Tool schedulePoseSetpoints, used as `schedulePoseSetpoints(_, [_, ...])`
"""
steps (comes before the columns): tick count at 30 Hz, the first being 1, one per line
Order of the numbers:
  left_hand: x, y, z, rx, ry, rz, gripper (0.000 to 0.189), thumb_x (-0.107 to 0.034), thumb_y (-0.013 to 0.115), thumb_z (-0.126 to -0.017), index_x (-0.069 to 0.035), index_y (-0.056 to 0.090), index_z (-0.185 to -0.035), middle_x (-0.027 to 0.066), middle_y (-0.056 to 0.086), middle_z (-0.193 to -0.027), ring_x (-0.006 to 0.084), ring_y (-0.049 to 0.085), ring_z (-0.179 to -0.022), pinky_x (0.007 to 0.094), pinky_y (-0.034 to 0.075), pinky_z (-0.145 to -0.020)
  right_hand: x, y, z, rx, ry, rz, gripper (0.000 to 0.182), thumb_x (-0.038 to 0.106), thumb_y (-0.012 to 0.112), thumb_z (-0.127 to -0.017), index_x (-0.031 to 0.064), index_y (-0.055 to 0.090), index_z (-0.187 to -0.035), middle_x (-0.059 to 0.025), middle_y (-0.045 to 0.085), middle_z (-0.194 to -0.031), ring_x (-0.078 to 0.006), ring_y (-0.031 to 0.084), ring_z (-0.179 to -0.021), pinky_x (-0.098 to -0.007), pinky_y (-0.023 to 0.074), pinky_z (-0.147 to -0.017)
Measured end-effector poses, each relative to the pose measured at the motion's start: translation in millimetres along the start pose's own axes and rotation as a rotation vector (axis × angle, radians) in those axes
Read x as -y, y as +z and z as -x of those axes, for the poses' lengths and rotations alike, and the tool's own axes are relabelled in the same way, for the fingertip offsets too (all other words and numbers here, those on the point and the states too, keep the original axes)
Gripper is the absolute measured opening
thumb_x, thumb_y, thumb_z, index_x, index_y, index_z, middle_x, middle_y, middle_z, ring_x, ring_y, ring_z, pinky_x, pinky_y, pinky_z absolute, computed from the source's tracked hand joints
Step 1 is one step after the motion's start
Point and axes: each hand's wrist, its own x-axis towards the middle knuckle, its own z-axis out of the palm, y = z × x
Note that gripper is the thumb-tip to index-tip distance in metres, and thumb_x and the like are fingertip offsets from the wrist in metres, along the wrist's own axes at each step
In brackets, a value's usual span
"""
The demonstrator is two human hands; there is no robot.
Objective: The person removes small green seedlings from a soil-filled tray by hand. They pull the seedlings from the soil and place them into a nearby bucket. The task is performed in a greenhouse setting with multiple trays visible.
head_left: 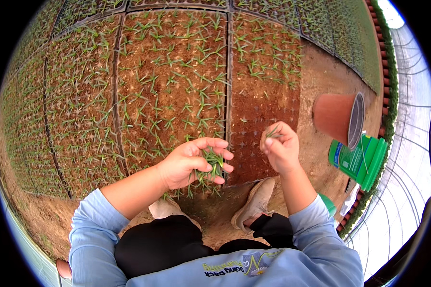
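My left hand (pixel 186 163) is palm up, cradling a bunch of small green seedlings (pixel 212 163) with its fingers loosely curled. Between the thumb and fingertips of my right hand (pixel 282 147) is a small seedling (pixel 273 132), partly hidden by the fingers. That hand hovers over a soil-filled seedling tray (pixel 251 158), whose far part carries planted seedlings and whose near part shows bare reddish-brown soil. A second tray (pixel 172 93), set with rows of seedlings, lies to its left, partly behind my left hand.
More planted trays (pixel 80 107) spread to the left and beyond. At right on the dirt floor, a brown plastic pot (pixel 332 116) lies on its side against a green bucket (pixel 355 159) with a label. A brick edging (pixel 385 82) runs along the right. My shoes (pixel 255 202) stand at the near tray edges.
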Motion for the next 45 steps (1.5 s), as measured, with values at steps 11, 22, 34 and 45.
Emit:
schedulePoseSetpoints(11, [6.1, -6.7, -5.2, -0.042, -0.027, -0.019, 0.049, 0.008, 0.049, -0.074, -0.006, 0.046, -0.121, 0.0170, 0.052, -0.115, 0.0320, 0.056, -0.103, 0.0458, 0.053, -0.078, 24.1, -161.4, -106.8, -0.782, -0.155, 0.642, 0.016, 0.010, 0.069, -0.076, 0.0010, 0.062, -0.087, 0.0022, 0.054, -0.070, -0.0053, 0.048, -0.060, -0.0198, 0.0388, -0.053])
schedulePoseSetpoints(22, [5.1, -8.8, -4.7, -0.064, -0.028, -0.025, 0.049, 0.007, 0.050, -0.075, -0.007, 0.046, -0.121, 0.0162, 0.052, -0.115, 0.0307, 0.056, -0.103, 0.0449, 0.053, -0.078, 18.6, -188.2, -133.1, -0.725, 0.003, 1.210, 0.033, 0.026, 0.073, -0.071, 0.0021, 0.067, -0.092, -0.0061, 0.057, -0.080, -0.0173, 0.056, -0.072, -0.0312, 0.0463, -0.068])
schedulePoseSetpoints(34, [1.9, -7.0, -5.2, -0.033, -0.029, -0.032, 0.052, 0.009, 0.046, -0.074, -0.006, 0.043, -0.123, 0.0152, 0.050, -0.118, 0.0304, 0.054, -0.106, 0.0455, 0.051, -0.081, 28.2, -186.1, -123.7, -0.753, -0.188, 1.200, 0.034, 0.024, 0.074, -0.069, 0.0052, 0.066, -0.096, -0.0047, 0.051, -0.082, -0.0172, 0.052, -0.074, -0.0297, 0.0453, -0.070])
schedulePoseSetpoints(45, [-1.2, 1.6, -6.8, 0.010, 0.005, 0.027, 0.075, 0.011, 0.045, -0.071, -0.010, 0.020, -0.139, 0.0173, 0.044, -0.127, 0.0317, 0.048, -0.115, 0.0450, 0.047, -0.087, -0.7, 43.3, 8.4, 0.130, -0.286, 0.895, 0.029, 0.008, 0.075, -0.067, 0.0050, 0.065, -0.094, -0.0067, 0.049, -0.091, -0.0173, 0.051, -0.084, -0.0267, 0.0438, -0.068])
